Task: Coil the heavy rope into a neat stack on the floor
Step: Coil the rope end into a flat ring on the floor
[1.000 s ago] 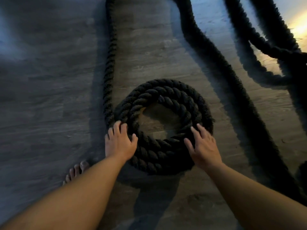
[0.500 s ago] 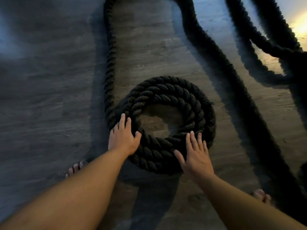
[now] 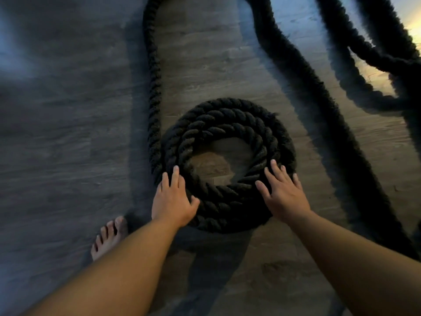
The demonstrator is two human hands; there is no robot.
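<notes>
A thick black twisted rope lies on the wood floor, part of it wound into a round coil of a few stacked turns with bare floor showing in its centre. My left hand rests flat on the coil's near left side, fingers straight. On the near right side my right hand presses the coil with spread fingers. From the coil's left edge the loose rope runs straight away, loops out of view at the top and returns down the right side.
More loose rope snakes diagonally across the floor to the right of the coil, with further loops at the top right. My bare left foot stands just left of my left forearm. Wood floor stretches to the left.
My right hand moved from the coil's near edge up onto its right side. My left hand stayed on the left side. The view shifted slightly and my foot came further into view.
</notes>
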